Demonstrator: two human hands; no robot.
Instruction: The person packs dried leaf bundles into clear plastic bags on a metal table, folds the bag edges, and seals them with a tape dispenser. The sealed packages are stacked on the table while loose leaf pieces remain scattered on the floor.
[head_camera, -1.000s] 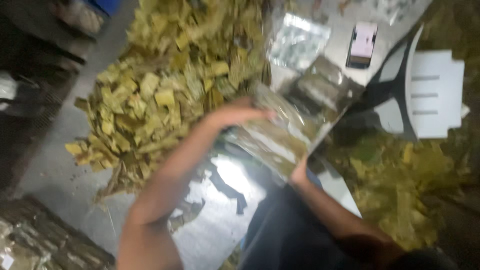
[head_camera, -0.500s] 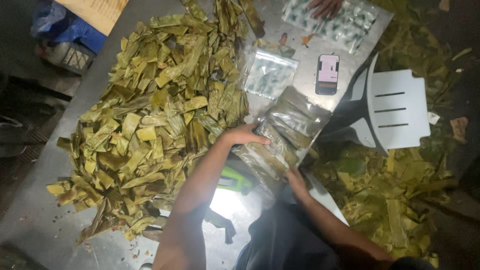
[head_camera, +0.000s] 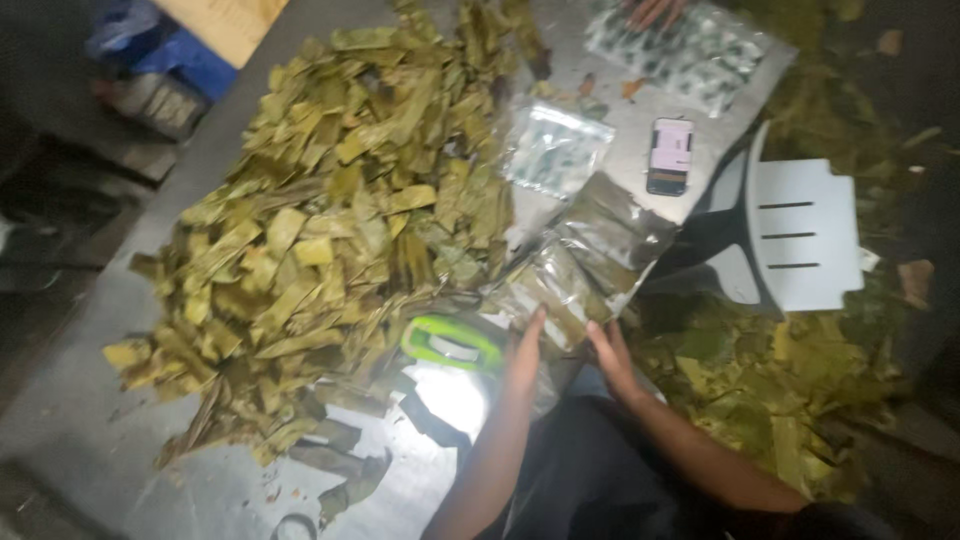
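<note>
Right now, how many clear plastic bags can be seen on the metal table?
3. One bag filled with leaves is under both hands at the near edge; a smaller one lies beside the leaf pile; a large one lies at the far end. Others may be hidden under leaves.

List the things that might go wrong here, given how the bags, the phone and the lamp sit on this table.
1. The clear bag of folded leaves that the left hand and right hand press overhangs the table edge; it may slide off.
2. The phone lies near that edge, so a nudge could drop it.
3. The green lamp lies against the leaf pile; shifting leaves might bury its light.
</note>
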